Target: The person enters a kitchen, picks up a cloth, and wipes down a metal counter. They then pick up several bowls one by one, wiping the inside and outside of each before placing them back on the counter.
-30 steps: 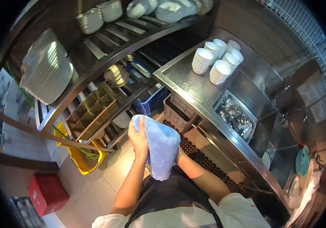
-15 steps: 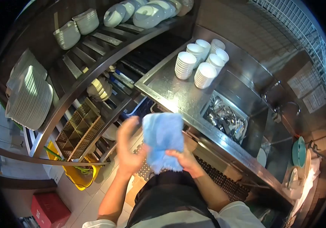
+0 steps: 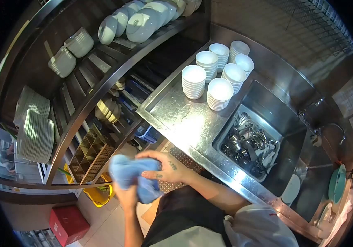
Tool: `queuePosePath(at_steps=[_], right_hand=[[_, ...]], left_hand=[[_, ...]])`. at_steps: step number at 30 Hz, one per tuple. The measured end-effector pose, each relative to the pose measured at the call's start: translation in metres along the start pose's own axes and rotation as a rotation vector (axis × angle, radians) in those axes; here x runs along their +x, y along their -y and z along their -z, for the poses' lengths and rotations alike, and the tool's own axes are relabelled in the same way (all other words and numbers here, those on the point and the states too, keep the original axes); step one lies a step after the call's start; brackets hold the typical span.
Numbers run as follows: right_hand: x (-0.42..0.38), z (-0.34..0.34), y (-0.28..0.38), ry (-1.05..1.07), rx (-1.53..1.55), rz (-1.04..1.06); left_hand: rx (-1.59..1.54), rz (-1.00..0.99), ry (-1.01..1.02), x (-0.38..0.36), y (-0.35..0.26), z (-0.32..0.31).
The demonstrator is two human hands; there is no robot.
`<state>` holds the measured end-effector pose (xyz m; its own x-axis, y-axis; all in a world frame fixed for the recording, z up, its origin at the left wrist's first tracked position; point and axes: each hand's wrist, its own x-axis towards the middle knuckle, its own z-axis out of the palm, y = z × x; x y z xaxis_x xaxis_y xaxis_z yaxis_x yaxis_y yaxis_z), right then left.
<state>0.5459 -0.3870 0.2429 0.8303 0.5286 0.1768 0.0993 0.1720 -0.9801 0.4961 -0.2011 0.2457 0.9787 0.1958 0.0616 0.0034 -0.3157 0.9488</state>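
- head view: the blue cloth [image 3: 121, 171] is bunched up between the person's two hands, in front of the dark apron [image 3: 188, 214] and apart from the metal counter [image 3: 174, 119].
- the right hand [image 3: 171, 168] holds the cloth's right part, thumb laid over it and fingers along its upper edge.
- the left hand [image 3: 126, 197] is blurred and touches the cloth from below; its fingers are hidden, so i cannot tell how firmly it grips.
- dark marks like lettering sit on the back of the right hand and on its thumb, too small to read.
- two pale sheets [image 3: 349, 96] are on the wall at far right; any writing on them cannot be made out.
- a red box [image 3: 67, 225] stands on the floor at lower left; i cannot read any label on it.
- a small red mark shows on the white sleeve [image 3: 262, 226], also unreadable.
- stacks of white bowls [image 3: 209, 68] stand on the counter beside the sink [image 3: 267, 99], where a tray [image 3: 218, 145] holds cutlery [image 3: 248, 144].
- plates [image 3: 36, 136] are stacked on the rack to the left, bare of any readable brand.
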Motion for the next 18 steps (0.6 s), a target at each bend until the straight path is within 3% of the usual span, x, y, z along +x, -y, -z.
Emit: queuePosePath(at_steps=[1,2,4,5,6,7,9,10,11,12,13,14,15,17,18], right_hand=[[0.006,0.003,-0.001,-0.127,0.113,0.124],[0.005,0.008,0.001,-0.06,0.2,0.059],[0.008,-0.001,-0.013,0.052,0.441,0.03],[0.007,-0.008,-0.027,0.123,0.284,0.026],[0.004,-0.025,-0.05,0.113,0.012,0.036],[0.006,-0.033,-0.053,0.104,-0.263,0.045],[0.005,-0.002,-0.047,0.03,-0.209,-0.086],[0.001,0.016,-0.041,-0.037,-0.158,-0.209],[-0.009,0.027,-0.052,-0.212,0.057,-0.147],[-0.024,0.042,-0.061,-0.315,0.119,-0.185],[-0.044,0.056,-0.065,-0.321,0.51,-0.339],[-0.061,0.072,-0.05,-0.401,0.659,-0.338],[-0.081,0.08,-0.041,-0.6,0.679,-0.352],[-0.113,0.094,-0.023,-0.756,0.682,-0.21],[-0.12,0.1,-0.016,-0.789,0.743,-0.083]], left_hand=[[-0.021,0.051,-0.162,0.007,-0.002,0.007],[-0.326,0.089,-0.199,0.009,-0.005,0.009],[-0.412,0.087,-0.202,0.008,-0.005,0.003],[-0.376,0.034,-0.219,0.007,-0.002,-0.007],[-0.007,0.111,-0.133,0.011,-0.004,-0.016],[-0.111,0.148,-0.175,0.009,0.002,-0.028],[-0.36,0.236,-0.039,0.026,0.005,-0.047],[-0.374,0.304,0.191,0.035,0.009,-0.045],[-0.386,0.37,0.421,0.043,0.014,-0.042],[-0.384,0.172,0.583,0.057,-0.003,-0.063],[-0.253,-0.018,0.577,0.073,0.001,-0.081],[-0.276,-0.08,0.702,0.098,-0.019,-0.1],[-0.285,-0.032,0.696,0.114,-0.029,-0.121],[-0.042,-0.049,0.787,0.153,-0.03,-0.174],[0.044,-0.258,0.768,0.166,-0.033,-0.205]])
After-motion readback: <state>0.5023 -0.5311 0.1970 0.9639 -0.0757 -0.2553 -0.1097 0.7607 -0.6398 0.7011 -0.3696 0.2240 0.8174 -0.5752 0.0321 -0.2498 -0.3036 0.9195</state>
